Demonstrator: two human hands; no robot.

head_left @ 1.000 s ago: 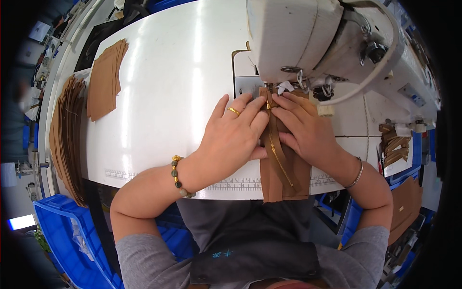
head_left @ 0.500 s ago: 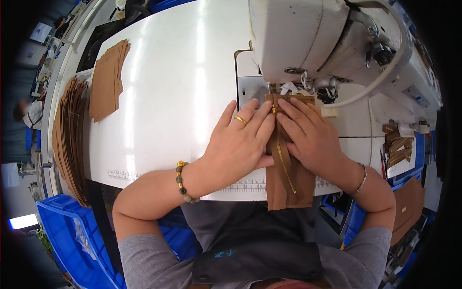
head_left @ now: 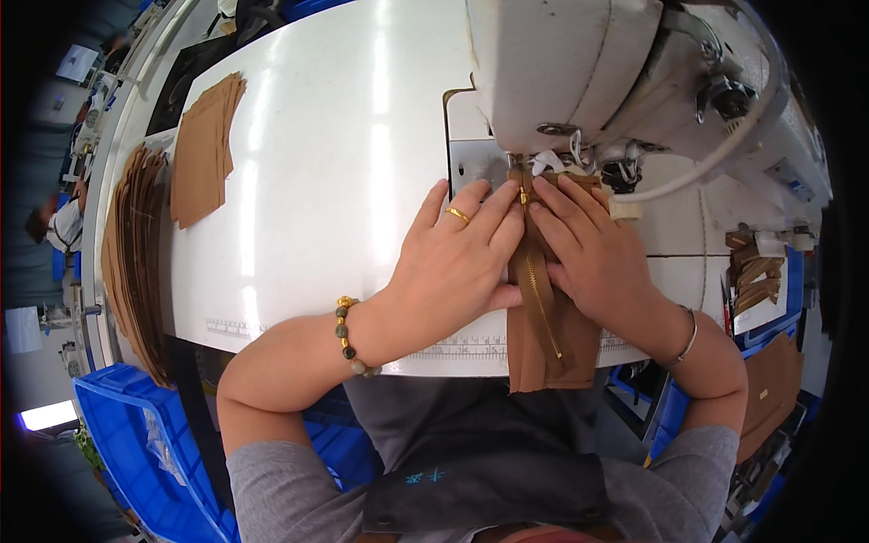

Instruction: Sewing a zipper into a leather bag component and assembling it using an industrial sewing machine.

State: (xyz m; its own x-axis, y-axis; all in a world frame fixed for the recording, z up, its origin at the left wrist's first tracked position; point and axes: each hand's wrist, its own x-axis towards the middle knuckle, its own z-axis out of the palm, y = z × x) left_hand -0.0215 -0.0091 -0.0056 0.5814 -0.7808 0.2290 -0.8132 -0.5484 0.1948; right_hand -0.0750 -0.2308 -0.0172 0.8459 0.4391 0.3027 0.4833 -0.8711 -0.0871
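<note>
A brown fabric piece [head_left: 579, 353] lies lengthwise in front of me, its far end at the needle area of a white sewing machine [head_left: 561, 81]. Along it runs a brown zipper [head_left: 540, 303] with gold teeth, its lower end slanting loose over the fabric. My left hand [head_left: 457, 258] rests flat, fingers spread, its fingertips on the fabric's left side beside the gold zipper slider [head_left: 523, 195]. On the right side my right hand [head_left: 597, 258] presses down with outstretched fingers; its thumb touches near the zipper tape. The needle tip is too small to make out.
Brown fabric pieces form a flat pile [head_left: 206, 149] and a thick stack [head_left: 136, 262] at the left. A blue crate [head_left: 118, 389] stands at lower left. More zippers [head_left: 756, 276] lie at the right, above a brown panel [head_left: 769, 398]. A printed ruler [head_left: 471, 346] follows the table's front edge.
The fabric and both hands have shifted slightly away from me, toward the machine. The whole view has also moved a little. Both hands keep their flat pose.
</note>
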